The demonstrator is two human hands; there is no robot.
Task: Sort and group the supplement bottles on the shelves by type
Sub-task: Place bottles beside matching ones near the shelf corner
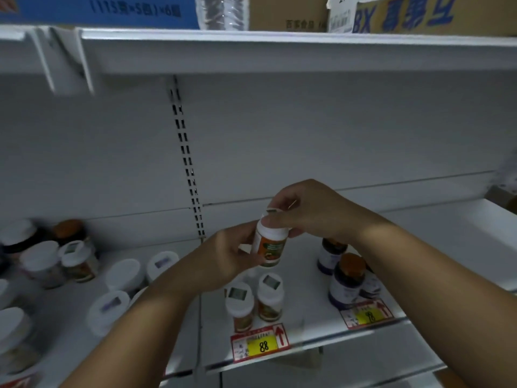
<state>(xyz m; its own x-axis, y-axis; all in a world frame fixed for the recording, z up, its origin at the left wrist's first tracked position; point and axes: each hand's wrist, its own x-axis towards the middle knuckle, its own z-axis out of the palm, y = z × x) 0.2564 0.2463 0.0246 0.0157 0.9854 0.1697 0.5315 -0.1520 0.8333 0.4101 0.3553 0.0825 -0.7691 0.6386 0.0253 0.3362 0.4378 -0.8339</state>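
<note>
Both hands hold one small white-capped supplement bottle (269, 245) in the air above the white shelf (436, 242), in front of the pale back panel. The left hand (223, 259) grips its body from the left, fingers curled round the orange label, while the right hand (305, 211) pinches the white cap from above with thumb and fingertips. The bottle stands nearly upright, its long axis vertical with the cap leaning slightly left, label facing the camera; the print on that orange-and-green label is too blurred to read. Directly below, two matching orange-label bottles (256, 302) stand upright side by side near the shelf's front edge, each with a small sticker on its cap. Just under them a red and yellow price tag (260, 343) reads "88" with a red arrow pointing up. To the right, dark blue bottles with orange caps (347, 281) stand close together, and a second price tag (366, 313) sits at the edge beneath them (its number looks like 98, though blurred). On the left section, larger white-lidded jars (126, 271) and other mixed bottles (75, 259) stand grouped loosely. On the upper shelf, a blue carton (117, 9) shows "115" and "×5" and "×6" with characters between, and a brown cardboard box (419, 12) carries large blue characters beside "BX".
</note>
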